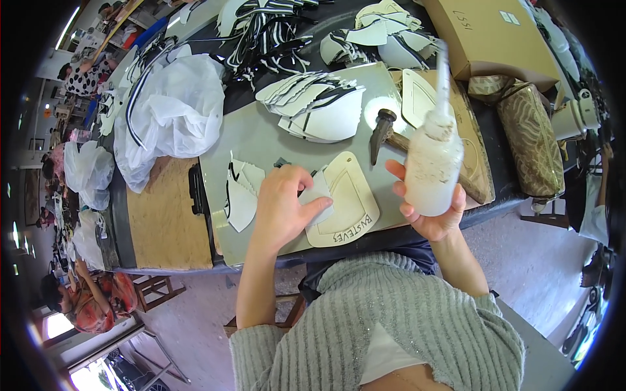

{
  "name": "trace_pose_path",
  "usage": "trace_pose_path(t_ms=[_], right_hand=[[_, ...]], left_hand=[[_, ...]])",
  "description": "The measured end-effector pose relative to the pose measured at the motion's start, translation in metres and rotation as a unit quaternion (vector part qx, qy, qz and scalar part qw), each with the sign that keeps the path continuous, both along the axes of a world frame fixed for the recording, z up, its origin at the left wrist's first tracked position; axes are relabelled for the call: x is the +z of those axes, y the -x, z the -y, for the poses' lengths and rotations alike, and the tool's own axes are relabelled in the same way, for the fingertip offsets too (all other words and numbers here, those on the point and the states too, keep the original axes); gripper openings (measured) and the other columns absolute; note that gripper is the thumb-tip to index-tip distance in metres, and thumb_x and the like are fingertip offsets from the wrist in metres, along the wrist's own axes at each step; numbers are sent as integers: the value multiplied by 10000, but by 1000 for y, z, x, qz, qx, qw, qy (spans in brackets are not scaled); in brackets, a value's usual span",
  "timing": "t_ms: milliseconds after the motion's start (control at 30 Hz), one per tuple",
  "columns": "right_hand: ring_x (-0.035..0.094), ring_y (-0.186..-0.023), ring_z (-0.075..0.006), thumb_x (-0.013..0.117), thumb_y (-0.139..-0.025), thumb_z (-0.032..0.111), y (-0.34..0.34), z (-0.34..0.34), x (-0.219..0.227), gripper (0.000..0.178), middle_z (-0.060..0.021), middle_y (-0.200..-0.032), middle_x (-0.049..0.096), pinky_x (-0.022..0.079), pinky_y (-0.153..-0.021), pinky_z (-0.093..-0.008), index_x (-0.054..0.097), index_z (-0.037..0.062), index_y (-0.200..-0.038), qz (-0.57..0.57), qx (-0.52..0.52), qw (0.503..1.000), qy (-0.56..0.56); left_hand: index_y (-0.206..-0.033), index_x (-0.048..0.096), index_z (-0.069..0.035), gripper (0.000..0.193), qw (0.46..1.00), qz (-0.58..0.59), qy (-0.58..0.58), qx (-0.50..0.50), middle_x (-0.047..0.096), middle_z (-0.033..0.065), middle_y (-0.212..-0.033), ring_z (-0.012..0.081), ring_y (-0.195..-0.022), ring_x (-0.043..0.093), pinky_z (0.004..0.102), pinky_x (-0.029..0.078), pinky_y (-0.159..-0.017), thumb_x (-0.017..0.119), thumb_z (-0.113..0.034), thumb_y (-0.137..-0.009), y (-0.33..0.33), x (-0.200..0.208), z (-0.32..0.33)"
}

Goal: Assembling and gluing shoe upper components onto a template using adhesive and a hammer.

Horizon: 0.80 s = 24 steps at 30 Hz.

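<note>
Shoemaking workshop: cut pieces (313, 107) heaped, hammer (385, 133) (other workers nearby)

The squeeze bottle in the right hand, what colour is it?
Cloudy white squeeze bottle, best seen in the head view.

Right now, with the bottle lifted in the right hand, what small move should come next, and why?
Probably tip the squeeze bottle so its nozzle comes down to the grey piece. The right hand holds it upright above the bench, while the left hand presses that piece flat on the cream template.
</note>
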State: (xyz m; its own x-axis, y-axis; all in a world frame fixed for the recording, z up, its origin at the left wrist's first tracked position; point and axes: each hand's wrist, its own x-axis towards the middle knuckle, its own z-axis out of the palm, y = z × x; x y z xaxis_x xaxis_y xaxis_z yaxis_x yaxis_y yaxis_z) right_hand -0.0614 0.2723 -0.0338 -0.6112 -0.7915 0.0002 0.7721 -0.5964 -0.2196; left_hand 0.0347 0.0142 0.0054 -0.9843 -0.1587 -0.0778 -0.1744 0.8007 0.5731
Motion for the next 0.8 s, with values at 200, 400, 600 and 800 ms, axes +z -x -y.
trace_pose_path(t_ms=[200, 400, 600, 800], right_hand=[[530, -1094, -290, 849, -715, 349, 9, -19, -7, 947, -262, -1471, 294, 587, -776, -401, 303, -41, -1384, 3, -24, 999, 24], [521, -1209, -369, 819, -745, 317, 18, -27, -21, 989, -293, -1525, 194, 569, -824, -444, 225, 62, -1495, 24, -44, 996, 70], [510, -1166, -330, 843, -726, 318, 36, -18, -13, 974, -267, -1498, 276, 569, -800, -440, 267, 4, -1447, 5, -58, 996, 75], [498, -1092, -287, 870, -692, 354, 49, -19, -21, 971, -250, -1471, 324, 570, -769, -418, 316, -6, -1404, -6, -102, 994, 47]], left_hand=[[-982, 595, -23, 468, 993, -114, -11, 12, 573, 109, -901, 291, -804, 546, 360, 456, -715, 845, -189, -623, -8, 3, -11], [-1052, 598, -33, 454, 982, -6, -175, 74, 613, 71, -969, 217, -878, 579, 352, 445, -760, 824, -245, -721, 2, 14, 8], [-1227, 556, -54, 619, 978, -193, -78, 27, 640, 81, -1120, 189, -1001, 611, 301, 478, -847, 831, -287, -725, 113, 8, 98], [-1293, 529, -55, 742, 976, -3, -217, -36, 634, 91, -1176, 173, -1048, 606, 302, 465, -927, 860, -280, -668, 134, 3, 101]])
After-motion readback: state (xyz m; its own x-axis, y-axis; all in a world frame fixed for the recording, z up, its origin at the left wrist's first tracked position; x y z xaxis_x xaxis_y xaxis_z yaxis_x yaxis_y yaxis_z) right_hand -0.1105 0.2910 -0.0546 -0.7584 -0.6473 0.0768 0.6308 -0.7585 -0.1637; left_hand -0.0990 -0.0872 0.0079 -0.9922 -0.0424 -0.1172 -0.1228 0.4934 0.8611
